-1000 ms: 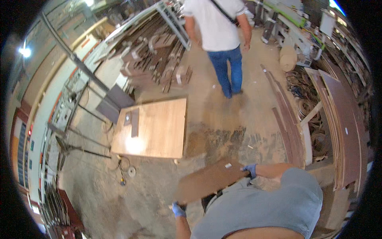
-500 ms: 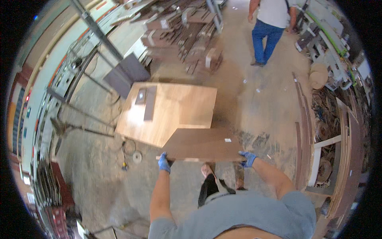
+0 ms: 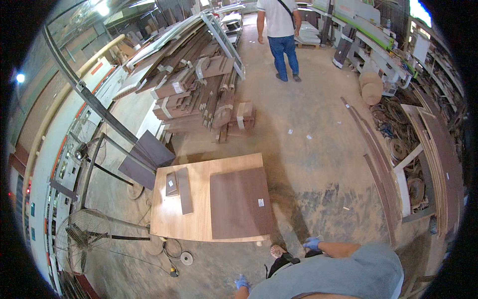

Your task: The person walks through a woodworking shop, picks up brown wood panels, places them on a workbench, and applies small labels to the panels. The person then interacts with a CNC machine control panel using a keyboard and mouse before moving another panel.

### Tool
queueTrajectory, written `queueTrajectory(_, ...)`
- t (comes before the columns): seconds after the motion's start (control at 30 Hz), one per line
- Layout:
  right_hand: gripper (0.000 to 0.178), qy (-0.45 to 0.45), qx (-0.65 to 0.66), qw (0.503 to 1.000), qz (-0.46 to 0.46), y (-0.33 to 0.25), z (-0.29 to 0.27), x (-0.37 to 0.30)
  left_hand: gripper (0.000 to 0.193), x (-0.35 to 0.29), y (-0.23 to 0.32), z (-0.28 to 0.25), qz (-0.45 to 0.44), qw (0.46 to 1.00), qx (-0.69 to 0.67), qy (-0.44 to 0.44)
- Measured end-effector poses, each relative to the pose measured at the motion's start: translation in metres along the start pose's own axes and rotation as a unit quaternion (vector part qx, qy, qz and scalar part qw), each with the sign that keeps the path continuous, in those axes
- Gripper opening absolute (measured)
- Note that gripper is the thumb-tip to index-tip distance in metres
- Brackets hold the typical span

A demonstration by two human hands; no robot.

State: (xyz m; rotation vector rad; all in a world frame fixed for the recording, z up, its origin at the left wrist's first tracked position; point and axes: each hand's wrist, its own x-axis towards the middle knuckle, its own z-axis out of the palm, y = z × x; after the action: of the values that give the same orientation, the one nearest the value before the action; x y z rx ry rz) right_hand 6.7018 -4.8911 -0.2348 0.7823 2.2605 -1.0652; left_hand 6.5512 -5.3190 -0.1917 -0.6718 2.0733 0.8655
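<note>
A large brown board (image 3: 240,205) with a small white label lies flat on the right part of a light wooden tabletop (image 3: 199,164). Both my hands wear blue gloves and are off the board. Down below the table's near edge, my left hand (image 3: 242,282) hangs with its fingers loosely apart and nothing in them. My right hand (image 3: 312,243) is near my leg, to the right of the table's near corner, its fingers stretched out and holding nothing. On the left part of the tabletop are a narrow brown strip (image 3: 184,192) and a small stack of brown pieces (image 3: 172,183).
Pedestal fans (image 3: 82,234) stand at the left beside a long white machine. Stacked, wrapped brown panels (image 3: 199,94) fill the far left. A person (image 3: 281,40) stands ahead. Long strips (image 3: 371,149) lie at the right by a wooden frame. A cable and disc (image 3: 186,258) lie on the floor.
The brown board has gone from both my hands onto the tabletop. My hands have let go and dropped toward my body. The view has tilted up, and the person ahead is farther off.
</note>
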Motion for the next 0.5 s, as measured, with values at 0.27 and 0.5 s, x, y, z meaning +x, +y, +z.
queueTrajectory(0.27,0.057,-0.119,-0.128,0.984,0.037,-0.018,-0.116,0.034,0.079,0.002,0.043,0.075,0.131,0.983,0.103,0.076)
queueTrajectory(0.5,0.050,-0.139,-0.204,0.954,-0.172,-0.048,-0.157,0.089,0.054,-0.086,0.147,0.117,0.177,0.968,-0.115,0.133)
